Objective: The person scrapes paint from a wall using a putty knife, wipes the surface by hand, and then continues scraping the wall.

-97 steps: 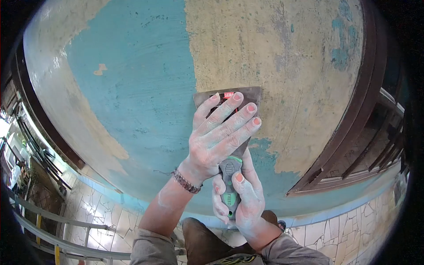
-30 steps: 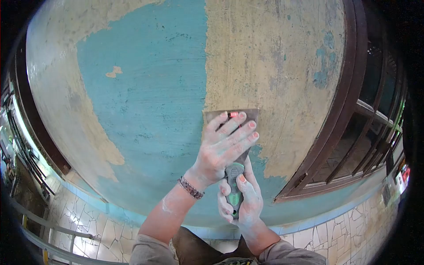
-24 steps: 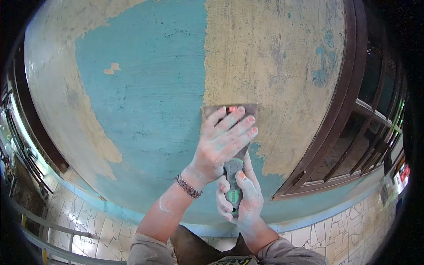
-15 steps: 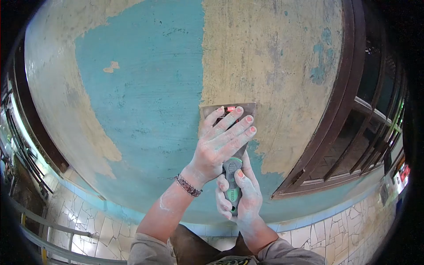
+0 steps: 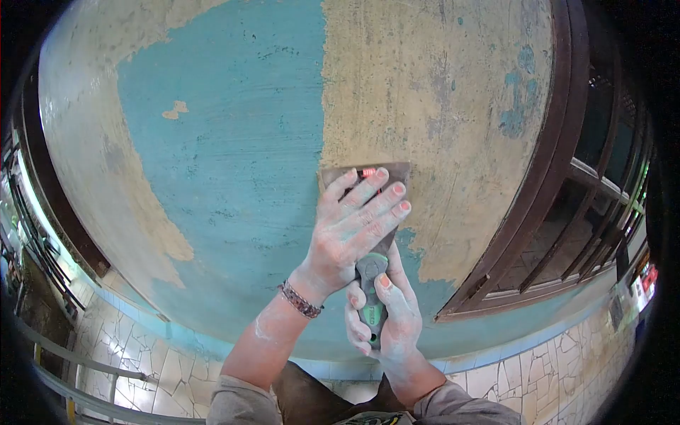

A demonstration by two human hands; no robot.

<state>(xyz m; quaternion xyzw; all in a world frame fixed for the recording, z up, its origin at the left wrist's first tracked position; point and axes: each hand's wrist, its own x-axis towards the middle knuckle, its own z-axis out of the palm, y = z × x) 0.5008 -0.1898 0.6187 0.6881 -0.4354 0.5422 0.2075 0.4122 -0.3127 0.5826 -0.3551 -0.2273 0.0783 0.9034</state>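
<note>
A wide scraper [image 5: 399, 175] with a grey-green handle rests with its blade edge against the wall [image 5: 234, 177], where blue paint meets a bare tan patch. Wrapped round the handle is my right hand [image 5: 397, 319], thumb lying along its top. My left hand [image 5: 347, 234], with a beaded bracelet at the wrist, lies flat over the blade, fingers stretched out and slightly apart. It hides most of the blade's face and its label. Pale dust coats both hands.
A dark wooden window frame [image 5: 520, 205] with bars borders the wall on the right. At the lower left runs a metal rail [image 5: 92, 404]. Irregular pale tiles cover the floor [image 5: 524, 372]. Another dark frame [image 5: 53, 184] stands at the far left.
The scraper's blade edge sits very slightly higher on the wall, and both hands have shifted a little with it. Their hold is the same.
</note>
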